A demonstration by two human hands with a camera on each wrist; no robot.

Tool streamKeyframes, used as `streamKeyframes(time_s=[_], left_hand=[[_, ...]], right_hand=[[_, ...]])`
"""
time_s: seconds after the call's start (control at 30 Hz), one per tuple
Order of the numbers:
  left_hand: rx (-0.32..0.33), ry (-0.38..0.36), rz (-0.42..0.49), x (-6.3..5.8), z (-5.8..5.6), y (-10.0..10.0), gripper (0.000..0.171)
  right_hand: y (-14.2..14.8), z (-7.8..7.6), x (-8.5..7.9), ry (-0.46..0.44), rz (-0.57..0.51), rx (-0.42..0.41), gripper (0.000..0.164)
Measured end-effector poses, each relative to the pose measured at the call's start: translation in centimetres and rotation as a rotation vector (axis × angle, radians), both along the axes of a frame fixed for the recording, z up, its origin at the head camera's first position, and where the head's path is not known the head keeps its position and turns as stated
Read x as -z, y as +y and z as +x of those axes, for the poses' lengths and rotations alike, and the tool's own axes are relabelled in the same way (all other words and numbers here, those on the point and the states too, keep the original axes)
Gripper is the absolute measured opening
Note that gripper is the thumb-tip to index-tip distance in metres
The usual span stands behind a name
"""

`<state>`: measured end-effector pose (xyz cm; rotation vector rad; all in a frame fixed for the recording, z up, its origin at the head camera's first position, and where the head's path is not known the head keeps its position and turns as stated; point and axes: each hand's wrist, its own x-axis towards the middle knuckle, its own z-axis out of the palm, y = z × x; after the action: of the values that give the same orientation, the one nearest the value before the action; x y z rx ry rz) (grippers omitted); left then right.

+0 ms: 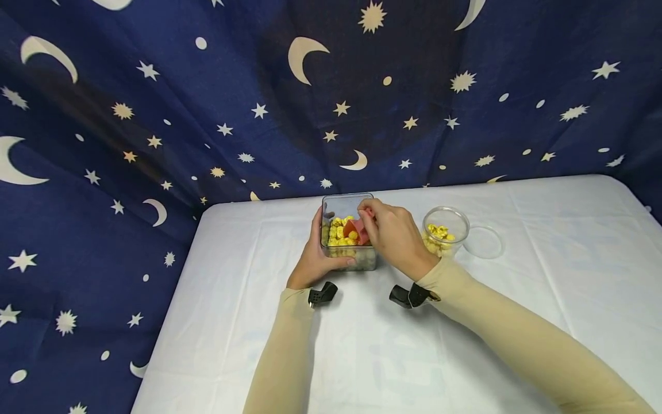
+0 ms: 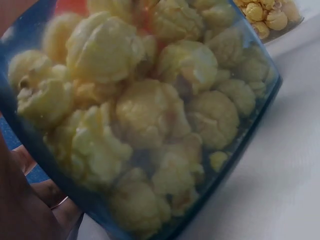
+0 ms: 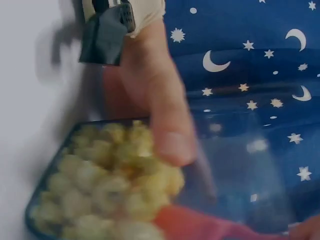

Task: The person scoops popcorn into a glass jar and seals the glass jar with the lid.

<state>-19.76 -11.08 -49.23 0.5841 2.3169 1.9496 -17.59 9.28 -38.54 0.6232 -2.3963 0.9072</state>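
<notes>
A clear square container (image 1: 365, 263) stands near the table's back edge, partly filled with yellow popcorn (image 1: 338, 231). My left hand (image 1: 316, 260) grips it from the left side, thumb across the front wall. Above the container, my right hand (image 1: 397, 234) pinches the handle of a red scoop (image 1: 357, 229), whose bowl is down in the popcorn. In the right wrist view the scoop (image 3: 190, 222) lies against the popcorn, blurred. The left wrist view shows popcorn (image 2: 150, 115) pressed against the clear wall, with a bit of red behind it.
Right of the container, a round clear jar (image 1: 447, 221) holds more popcorn, partly behind my right wrist. A clear ring-like lid (image 1: 484, 241) lies beside it on the white-covered table (image 1: 372, 345). A dark blue curtain (image 1: 233, 86) with moons and stars hangs behind.
</notes>
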Motion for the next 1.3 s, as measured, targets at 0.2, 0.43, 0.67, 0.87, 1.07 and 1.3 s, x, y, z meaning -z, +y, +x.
streamKeyframes(time_s=[0.2, 0.43, 0.67, 0.87, 1.07, 1.3], left_hand=[[-0.002, -0.001, -0.003, 0.0, 0.0, 0.0, 0.130], [0.015, -0.002, 0.028, 0.2, 0.0, 0.0, 0.128], [0.000, -0.021, -0.002, 0.0, 0.0, 0.1, 0.128], [0.001, -0.047, 0.002, -1.6, 0.5, 0.1, 0.129], [-0.004, -0.050, -0.001, -0.4, 0.0, 0.1, 0.131], [0.008, -0.027, 0.045, 0.0, -0.1, 0.0, 0.127]], right_hand=[[0.0, -0.3, 0.1, -0.036, 0.010, 0.005, 0.012], [0.5, 0.0, 0.0, -0.140, -0.057, 0.034, 0.013], [0.0, 0.9, 0.4, -0.095, -0.032, 0.027, 0.013], [-0.2, 0.2, 0.3, -0.171, -0.106, 0.044, 0.011], [0.0, 0.2, 0.1, -0.250, -0.181, 0.045, 0.009], [-0.3, 0.0, 0.0, -0.237, -0.209, 0.100, 0.010]])
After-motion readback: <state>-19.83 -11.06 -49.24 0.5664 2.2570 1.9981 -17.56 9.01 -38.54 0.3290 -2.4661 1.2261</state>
